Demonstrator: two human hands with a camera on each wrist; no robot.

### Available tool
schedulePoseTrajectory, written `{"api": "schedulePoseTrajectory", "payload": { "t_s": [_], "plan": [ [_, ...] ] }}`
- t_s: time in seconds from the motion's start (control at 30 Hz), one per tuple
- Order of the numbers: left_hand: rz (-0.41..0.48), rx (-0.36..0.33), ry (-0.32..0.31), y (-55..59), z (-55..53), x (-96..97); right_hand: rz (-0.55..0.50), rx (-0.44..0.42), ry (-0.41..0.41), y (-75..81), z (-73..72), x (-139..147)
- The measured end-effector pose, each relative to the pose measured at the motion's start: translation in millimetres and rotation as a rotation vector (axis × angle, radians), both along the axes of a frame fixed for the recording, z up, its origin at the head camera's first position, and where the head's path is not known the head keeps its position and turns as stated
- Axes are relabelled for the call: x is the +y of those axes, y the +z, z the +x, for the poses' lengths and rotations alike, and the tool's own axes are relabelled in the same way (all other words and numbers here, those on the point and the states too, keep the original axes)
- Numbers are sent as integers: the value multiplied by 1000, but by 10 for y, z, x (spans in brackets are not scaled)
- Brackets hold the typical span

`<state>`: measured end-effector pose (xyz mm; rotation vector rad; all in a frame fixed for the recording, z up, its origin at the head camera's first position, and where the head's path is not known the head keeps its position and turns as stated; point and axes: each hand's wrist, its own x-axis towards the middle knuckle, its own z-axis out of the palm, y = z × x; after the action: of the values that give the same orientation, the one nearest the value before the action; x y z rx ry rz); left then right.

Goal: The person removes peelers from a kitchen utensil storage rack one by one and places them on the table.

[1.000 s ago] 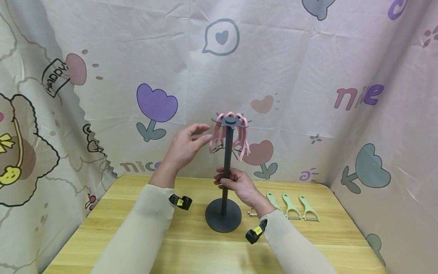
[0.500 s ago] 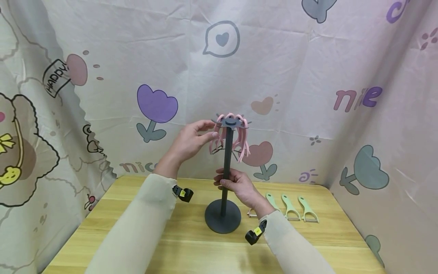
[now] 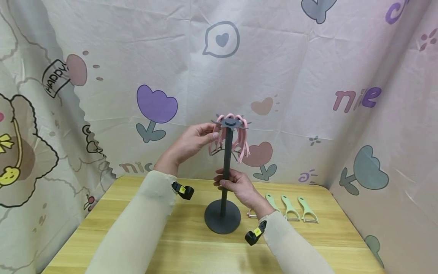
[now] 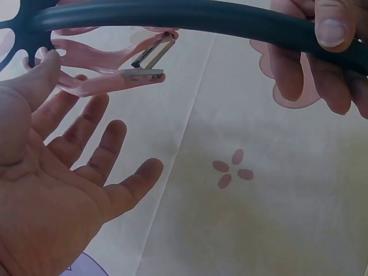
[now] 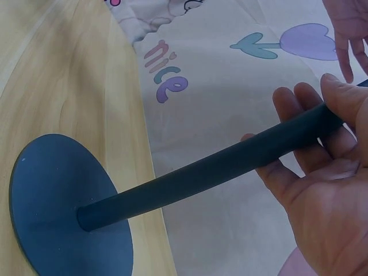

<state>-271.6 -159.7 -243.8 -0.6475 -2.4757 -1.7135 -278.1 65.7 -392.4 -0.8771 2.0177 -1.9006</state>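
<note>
Leftmost, the left hand (image 3: 191, 141) has moved in from just beside the hanging cluster; I read its thumb and forefinger as now pinching the nearest pink peeler (image 4: 109, 86) near its top, other fingers spread. I'd say that takes us from reaching to handling, though the peeler still hangs at the crown of the dark stand (image 3: 227, 160). Midway down the pole, the right hand (image 3: 241, 186) keeps its light hold. Farther right, green peelers (image 3: 288, 204) lie untouched on the desk (image 3: 191, 247).
</note>
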Motion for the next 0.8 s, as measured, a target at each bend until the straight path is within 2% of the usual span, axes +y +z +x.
{"api": "schedulePoseTrajectory", "payload": {
  "t_s": [0.3, 0.53, 0.8],
  "plan": [
    [27, -7, -16, 13, -4, -22, -6, 2, 4, -1, -2, 0],
    [41, -28, -61, -12, -16, -37, -9, -7, 0, -9, -14, -7],
    [66, -17, -63, -19, -39, -37, -12, -9, 7, -14, -14, -8]
  ]
}}
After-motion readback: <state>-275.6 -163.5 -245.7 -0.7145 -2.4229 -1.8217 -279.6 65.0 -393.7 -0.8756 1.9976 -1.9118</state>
